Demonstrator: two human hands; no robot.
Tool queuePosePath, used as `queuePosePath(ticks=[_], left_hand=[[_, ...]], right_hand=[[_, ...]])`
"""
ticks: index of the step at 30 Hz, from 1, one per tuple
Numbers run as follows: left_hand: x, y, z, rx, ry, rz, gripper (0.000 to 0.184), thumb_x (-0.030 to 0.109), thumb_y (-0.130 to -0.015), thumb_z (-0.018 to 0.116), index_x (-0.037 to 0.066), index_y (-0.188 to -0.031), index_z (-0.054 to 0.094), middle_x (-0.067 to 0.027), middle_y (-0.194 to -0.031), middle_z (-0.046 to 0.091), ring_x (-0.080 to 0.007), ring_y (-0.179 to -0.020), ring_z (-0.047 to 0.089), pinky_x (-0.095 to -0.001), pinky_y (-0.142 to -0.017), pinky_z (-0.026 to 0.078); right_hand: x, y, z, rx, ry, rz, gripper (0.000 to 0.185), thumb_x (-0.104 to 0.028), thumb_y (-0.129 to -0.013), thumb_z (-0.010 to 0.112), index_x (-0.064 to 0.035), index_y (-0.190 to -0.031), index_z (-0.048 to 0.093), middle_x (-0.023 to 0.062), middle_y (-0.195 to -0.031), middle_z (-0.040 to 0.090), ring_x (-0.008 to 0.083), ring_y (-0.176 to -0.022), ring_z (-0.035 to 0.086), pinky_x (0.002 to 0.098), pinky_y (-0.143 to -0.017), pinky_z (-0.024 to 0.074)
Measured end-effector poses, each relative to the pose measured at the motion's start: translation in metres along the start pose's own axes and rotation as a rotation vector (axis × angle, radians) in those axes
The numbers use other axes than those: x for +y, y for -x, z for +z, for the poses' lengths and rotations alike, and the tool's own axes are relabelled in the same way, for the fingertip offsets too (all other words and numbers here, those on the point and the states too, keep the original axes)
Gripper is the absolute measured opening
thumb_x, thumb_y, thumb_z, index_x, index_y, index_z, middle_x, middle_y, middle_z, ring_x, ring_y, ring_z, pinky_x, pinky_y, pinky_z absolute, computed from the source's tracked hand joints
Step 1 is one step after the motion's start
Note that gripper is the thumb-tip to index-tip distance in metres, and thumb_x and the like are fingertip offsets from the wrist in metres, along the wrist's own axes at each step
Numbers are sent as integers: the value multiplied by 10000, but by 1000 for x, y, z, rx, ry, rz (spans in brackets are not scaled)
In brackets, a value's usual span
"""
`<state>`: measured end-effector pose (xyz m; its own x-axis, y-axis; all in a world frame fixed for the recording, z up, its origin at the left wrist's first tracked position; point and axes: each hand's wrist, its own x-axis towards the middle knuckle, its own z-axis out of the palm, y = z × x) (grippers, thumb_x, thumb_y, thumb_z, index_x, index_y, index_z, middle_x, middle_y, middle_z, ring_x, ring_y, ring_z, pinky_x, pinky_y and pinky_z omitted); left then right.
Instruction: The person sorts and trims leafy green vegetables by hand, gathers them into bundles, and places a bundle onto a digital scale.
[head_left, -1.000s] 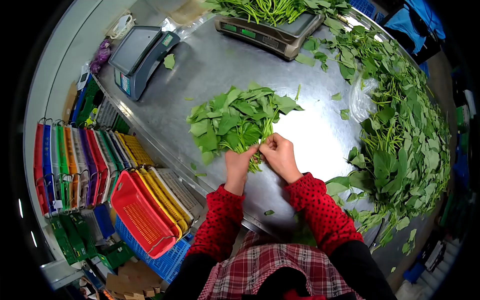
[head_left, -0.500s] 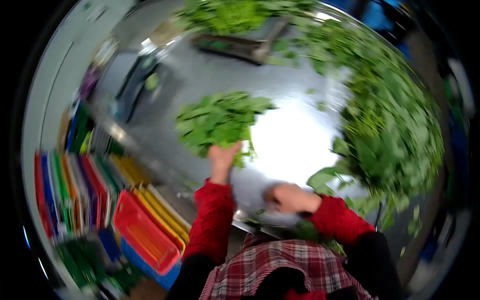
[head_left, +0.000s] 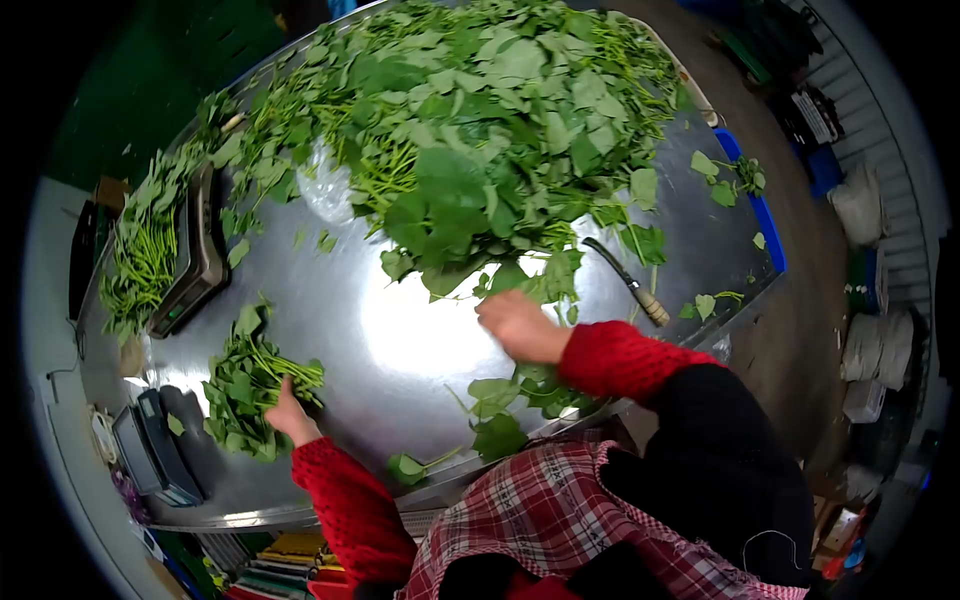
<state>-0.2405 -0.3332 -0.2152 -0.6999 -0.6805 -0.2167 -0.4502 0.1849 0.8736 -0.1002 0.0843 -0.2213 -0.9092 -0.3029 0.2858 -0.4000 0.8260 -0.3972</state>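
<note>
My left hand (head_left: 290,412) grips a bunch of leafy greens (head_left: 240,390) by its stems, low over the left side of the metal table (head_left: 340,350). The leaves point left and the cut stems stick out to the right. My right hand (head_left: 522,326) is at the near edge of a large pile of greens (head_left: 480,130), its fingers loosely bent and slightly blurred. Nothing shows in it. Loose leafy sprigs (head_left: 495,400) lie just below it. A curved knife with a wooden handle (head_left: 650,305) rests to its right.
A scale (head_left: 195,265) at the left carries more greens (head_left: 145,255). A grey device (head_left: 155,450) stands at the near left corner. A clear plastic bag (head_left: 325,190) lies against the pile. The blue edge (head_left: 755,200) of something runs along the table's right side.
My view has turned right, so the pile now sits ahead. My left hand still holds the bunch, now further left. My right hand has moved from near my body to the pile's edge.
</note>
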Motion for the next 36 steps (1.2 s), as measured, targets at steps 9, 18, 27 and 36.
queuePosePath(ticks=[9, 18, 27, 36], left_hand=[[-28, 235, 16, -423, -203, 508, 1029, 310, -699, 811, -86, -1432, 208, -253, -1451, 298, -382, -1361, 286, -439, -1145, 212], [42, 429, 230, -942, -405, 1203, 937, 499, -583, 821, 17, -1298, 455, -233, -1333, 409, -432, -1209, 352, -509, -1056, 246], [148, 605, 454, -1891, -332, 713, 668, 475, -732, 726, 33, -1210, 576, -203, -1136, 629, -362, -1063, 598, -406, -901, 470], [97, 471, 315, -889, -217, 1413, 514, 254, -753, 753, -16, -1140, 551, -179, -1227, 538, -364, -1129, 517, -435, -923, 423]], right_hand=[[64, 156, -185, -242, 79, 763, 588, -373, -646, 793, -36, -1076, 575, 162, -890, 587, 365, -821, 594, 462, -690, 481], [130, 275, -223, 439, -363, 1096, 336, -101, -731, 682, 9, -964, 466, 120, -764, 592, 231, -717, 600, 368, -652, 487], [147, 312, -242, 953, -566, 1218, 274, -46, -815, 599, -44, -1023, 421, 42, -743, 484, 109, -562, 468, 282, -500, 413], [239, 196, -283, 227, -191, 746, 367, -302, -735, 766, -12, -906, 621, 127, -779, 593, 317, -716, 602, 399, -619, 475]])
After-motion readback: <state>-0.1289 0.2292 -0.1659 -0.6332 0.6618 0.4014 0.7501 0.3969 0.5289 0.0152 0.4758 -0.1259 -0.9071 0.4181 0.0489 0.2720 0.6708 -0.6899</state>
